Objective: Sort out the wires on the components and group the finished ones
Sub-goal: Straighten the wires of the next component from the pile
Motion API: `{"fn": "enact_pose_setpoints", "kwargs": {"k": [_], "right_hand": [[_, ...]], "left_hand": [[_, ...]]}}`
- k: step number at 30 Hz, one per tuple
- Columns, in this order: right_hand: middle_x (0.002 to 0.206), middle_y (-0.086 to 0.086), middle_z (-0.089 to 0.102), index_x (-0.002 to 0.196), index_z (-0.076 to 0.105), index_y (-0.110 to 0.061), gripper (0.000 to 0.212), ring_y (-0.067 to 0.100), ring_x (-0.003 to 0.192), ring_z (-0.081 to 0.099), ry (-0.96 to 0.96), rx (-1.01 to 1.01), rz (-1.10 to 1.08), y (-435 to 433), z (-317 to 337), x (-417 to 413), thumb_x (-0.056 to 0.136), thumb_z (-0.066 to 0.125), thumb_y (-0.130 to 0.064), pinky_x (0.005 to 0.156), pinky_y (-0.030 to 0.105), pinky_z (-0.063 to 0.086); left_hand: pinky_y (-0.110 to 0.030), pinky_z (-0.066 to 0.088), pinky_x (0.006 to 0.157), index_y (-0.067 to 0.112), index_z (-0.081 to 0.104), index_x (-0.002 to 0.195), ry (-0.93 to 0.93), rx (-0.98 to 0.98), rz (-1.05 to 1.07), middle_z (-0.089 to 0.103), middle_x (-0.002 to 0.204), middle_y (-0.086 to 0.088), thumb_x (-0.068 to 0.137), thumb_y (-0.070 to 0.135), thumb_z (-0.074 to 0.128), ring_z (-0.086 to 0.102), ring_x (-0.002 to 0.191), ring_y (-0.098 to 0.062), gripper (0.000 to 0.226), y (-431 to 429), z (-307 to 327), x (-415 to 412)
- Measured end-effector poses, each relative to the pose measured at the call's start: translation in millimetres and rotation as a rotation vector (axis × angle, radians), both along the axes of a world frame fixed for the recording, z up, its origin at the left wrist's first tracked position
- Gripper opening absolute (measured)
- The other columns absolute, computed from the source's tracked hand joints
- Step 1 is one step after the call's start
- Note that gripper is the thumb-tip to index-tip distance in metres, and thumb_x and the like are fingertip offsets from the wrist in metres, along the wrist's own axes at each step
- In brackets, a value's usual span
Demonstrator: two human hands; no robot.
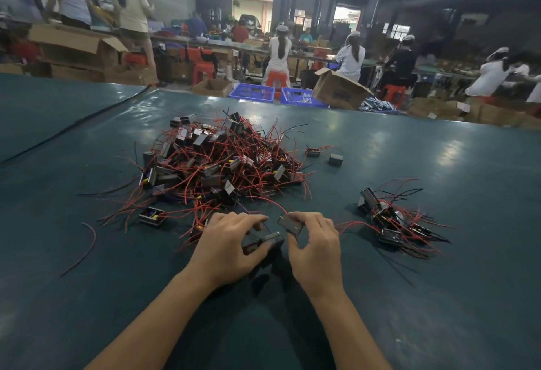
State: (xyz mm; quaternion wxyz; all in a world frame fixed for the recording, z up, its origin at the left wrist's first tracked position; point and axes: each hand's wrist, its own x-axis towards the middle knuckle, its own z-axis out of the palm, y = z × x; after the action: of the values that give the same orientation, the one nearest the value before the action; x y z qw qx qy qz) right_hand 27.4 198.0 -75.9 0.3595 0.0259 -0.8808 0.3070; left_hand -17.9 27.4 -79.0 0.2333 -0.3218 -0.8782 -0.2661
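Black components (289,224) seemingly pinched in hands (316,249).

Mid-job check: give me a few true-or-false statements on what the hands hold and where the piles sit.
1. The left hand grips a dark component. True.
2. The right hand is empty. False: it pinches a second component.
3. The smaller pile lies left of the hands. False: it lies to their right.
4. The big pile has mostly red wires. True.
5. Two blue crates stand beyond the table. True.
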Motion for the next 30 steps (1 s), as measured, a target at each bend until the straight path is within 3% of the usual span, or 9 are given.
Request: {"fn": "enact_pose_setpoints", "kwargs": {"k": [5, 9, 15, 20, 24, 30], "right_hand": [[0.093, -0.004, 0.062, 0.092, 0.065, -0.013, 0.026, 0.018, 0.093, 0.054, -0.043, 0.001, 0.019, 0.5, -1.2, 1.6, 0.074, 0.073, 0.003, 0.084, 0.029, 0.045], [0.096, -0.004, 0.06, 0.093, 0.064, -0.013, 0.026, 0.016, 0.097, 0.049, -0.021, 0.005, -0.01, 0.5, -2.0, 1.7, 0.074, 0.073, 0.002, 0.085, 0.025, 0.043], [0.099, -0.003, 0.06, 0.095, 0.064, -0.014, 0.029, 0.016, 0.097, 0.049, -0.004, -0.018, -0.052, 4.7, -1.9, 0.7, 0.073, 0.076, 0.001, 0.085, 0.029, 0.046], [0.108, 0.0, 0.062, 0.096, 0.063, -0.012, 0.029, 0.02, 0.105, 0.051, -0.049, 0.029, -0.028, 5.1, -1.2, 2.4, 0.073, 0.077, -0.001, 0.091, 0.034, 0.047], [0.099, -0.004, 0.067, 0.097, 0.065, -0.013, 0.029, 0.022, 0.1, 0.054, -0.042, 0.021, -0.071, 6.2, 0.4, 5.2, 0.073, 0.077, -0.002, 0.085, 0.039, 0.048], [0.091, -0.006, 0.066, 0.092, 0.065, -0.015, 0.025, 0.023, 0.091, 0.056, -0.001, 0.034, -0.167, 5.1, 1.5, 3.8, 0.073, 0.081, -0.009, 0.078, 0.031, 0.038]], "left_hand": [[-0.034, 0.043, 0.084, 0.022, 0.072, 0.096, 0.002, -0.06, -0.045, 0.071, 0.093, 0.011, 0.081, 0.025, 0.075, 0.063, 0.086, -0.015, 0.016, 4.5, -2.2, 1.2], [-0.034, 0.044, 0.084, 0.02, 0.072, 0.091, 0.054, -0.051, -0.067, 0.07, 0.093, 0.011, 0.073, 0.013, 0.08, 0.063, 0.087, -0.014, 0.022, 3.9, 0.2, 1.4], [-0.035, 0.048, 0.076, 0.016, 0.072, 0.096, 0.021, -0.062, -0.145, 0.072, 0.099, 0.006, 0.073, 0.005, 0.079, 0.067, 0.085, -0.017, 0.026, 5.8, -1.6, 0.3], [-0.036, 0.049, 0.071, 0.014, 0.072, 0.094, 0.015, -0.06, -0.239, 0.071, 0.097, 0.003, 0.079, 0.009, 0.072, 0.065, 0.08, -0.02, 0.016, 17.6, -4.5, 5.0], [-0.04, 0.051, 0.074, 0.011, 0.072, 0.098, 0.003, -0.019, -0.237, 0.073, 0.101, 0.001, 0.083, 0.009, 0.069, 0.064, 0.081, -0.022, 0.015, 21.3, -6.4, 6.5], [-0.041, 0.052, 0.072, 0.01, 0.074, 0.094, 0.003, -0.065, -0.289, 0.073, 0.094, 0.001, 0.083, 0.006, 0.065, 0.063, 0.083, -0.022, 0.015, 23.0, -7.3, 5.3]]}}
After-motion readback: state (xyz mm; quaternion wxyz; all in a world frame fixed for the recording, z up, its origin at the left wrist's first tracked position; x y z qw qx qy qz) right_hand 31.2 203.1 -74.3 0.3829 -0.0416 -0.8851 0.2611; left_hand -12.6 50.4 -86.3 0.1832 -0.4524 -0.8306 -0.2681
